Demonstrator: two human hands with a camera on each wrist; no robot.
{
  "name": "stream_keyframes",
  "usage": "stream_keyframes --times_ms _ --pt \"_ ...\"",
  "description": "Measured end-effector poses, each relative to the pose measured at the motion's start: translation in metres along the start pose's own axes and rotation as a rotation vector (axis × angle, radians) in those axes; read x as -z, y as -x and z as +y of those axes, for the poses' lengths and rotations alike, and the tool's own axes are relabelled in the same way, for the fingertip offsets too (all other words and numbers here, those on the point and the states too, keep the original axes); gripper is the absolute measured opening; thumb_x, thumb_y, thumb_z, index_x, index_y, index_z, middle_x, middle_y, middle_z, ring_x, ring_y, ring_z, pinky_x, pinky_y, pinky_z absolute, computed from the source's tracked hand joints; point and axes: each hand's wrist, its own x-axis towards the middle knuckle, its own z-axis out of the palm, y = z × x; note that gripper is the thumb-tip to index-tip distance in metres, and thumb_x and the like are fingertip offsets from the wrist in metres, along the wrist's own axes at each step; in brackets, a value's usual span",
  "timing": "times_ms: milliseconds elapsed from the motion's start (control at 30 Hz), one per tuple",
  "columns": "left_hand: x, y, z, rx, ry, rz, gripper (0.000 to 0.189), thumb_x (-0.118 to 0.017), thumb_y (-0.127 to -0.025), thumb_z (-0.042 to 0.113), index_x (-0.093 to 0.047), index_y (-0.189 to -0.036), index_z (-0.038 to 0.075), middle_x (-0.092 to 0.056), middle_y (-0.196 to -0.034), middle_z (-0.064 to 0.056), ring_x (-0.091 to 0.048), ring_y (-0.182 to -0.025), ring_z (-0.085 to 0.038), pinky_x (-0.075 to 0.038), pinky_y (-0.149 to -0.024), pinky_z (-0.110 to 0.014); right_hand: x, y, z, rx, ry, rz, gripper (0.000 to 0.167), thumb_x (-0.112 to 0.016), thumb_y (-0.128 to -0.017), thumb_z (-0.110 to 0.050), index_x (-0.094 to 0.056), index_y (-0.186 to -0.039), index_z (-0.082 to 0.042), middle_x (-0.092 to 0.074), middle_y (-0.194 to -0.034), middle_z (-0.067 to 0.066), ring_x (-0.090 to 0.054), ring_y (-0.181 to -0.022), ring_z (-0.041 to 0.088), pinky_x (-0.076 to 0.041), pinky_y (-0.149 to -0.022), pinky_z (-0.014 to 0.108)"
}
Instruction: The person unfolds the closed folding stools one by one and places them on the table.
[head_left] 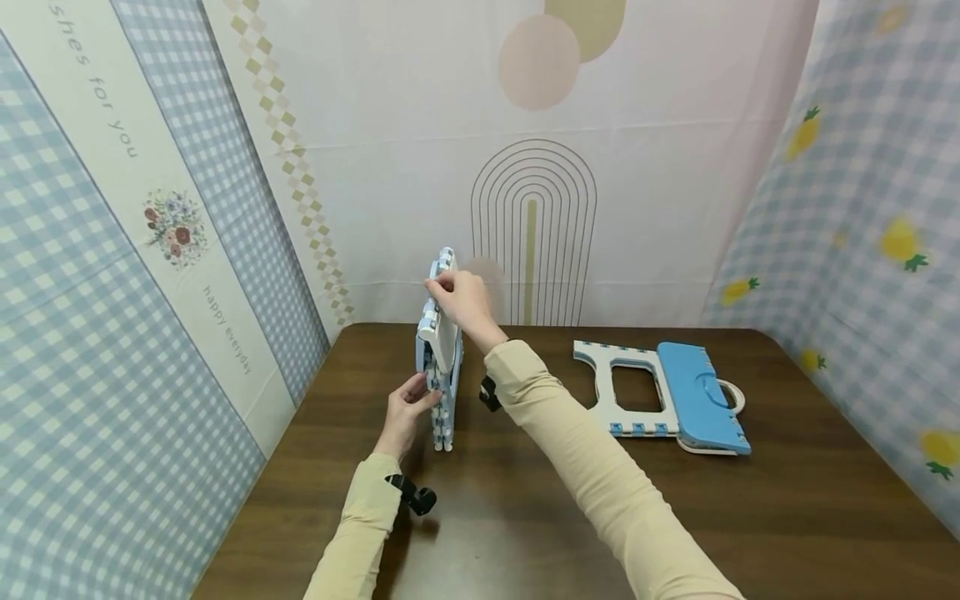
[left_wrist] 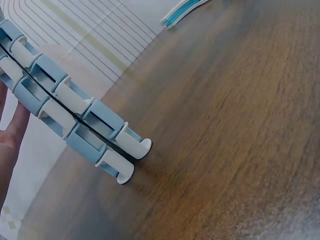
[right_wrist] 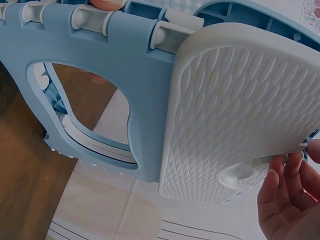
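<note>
A folded blue-and-white folding stool [head_left: 447, 343] stands upright on its narrow side at the table's left. Its white textured seat panel [right_wrist: 240, 110] and blue leg frame with an opening [right_wrist: 147, 120] face the right wrist view. My right hand [head_left: 467, 302] pinches the upper far edge of the seat, close to its handle slot. Lower down, my left hand [head_left: 405, 410] grips the near hinged edge, thumb on one side and fingers on the other. The blue and white hinge knuckles [left_wrist: 82, 120] run down to the tabletop in the left wrist view.
A second folding stool [head_left: 701, 396], with blue seat, white legs and a white handle, lies flat on the right of the brown wooden table [head_left: 570, 517]. Patterned cloth [head_left: 405, 100] hangs behind the table and along both sides.
</note>
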Motion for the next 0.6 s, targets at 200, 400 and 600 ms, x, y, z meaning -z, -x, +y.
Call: stream_keyframes --times_ms 200,400,600 --pt "-0.002 -0.001 -0.002 -0.024 -0.016 0.006 0.039 -0.064 -0.083 -0.008 -0.059 -0.122 -0.006 -0.068 -0.091 0.017 -0.061 -0.092 0.001 -0.049 -0.083 -0.015 0.000 0.009 0.021 -0.057 -0.225 0.081 0.022 -0.056 -0.097 -0.017 -0.067 -0.110 -0.003 -0.065 -0.105 0.013 -0.062 -0.088 0.019 -0.052 -0.073 0.023" --pt "-0.004 -0.001 0.002 -0.018 -0.048 -0.003 0.051 -0.067 -0.084 -0.006 -0.049 -0.130 -0.015 -0.066 -0.095 0.016 -0.061 -0.094 0.001 -0.051 -0.083 -0.015 -0.015 0.038 0.071 -0.169 -0.247 0.092 0.033 -0.053 -0.086 0.004 -0.061 -0.118 0.000 -0.060 -0.119 0.017 -0.060 -0.106 0.030 -0.052 -0.093 0.040" --pt "0.002 0.000 0.006 0.024 -0.170 -0.024 0.047 -0.068 -0.087 0.000 -0.053 -0.130 -0.009 -0.068 -0.113 -0.003 -0.061 -0.101 -0.003 -0.051 -0.087 -0.017 -0.038 0.077 0.108 -0.142 -0.265 -0.098 0.031 -0.050 -0.083 0.012 -0.067 -0.107 0.003 -0.068 -0.108 0.021 -0.064 -0.101 0.036 -0.053 -0.084 0.033"
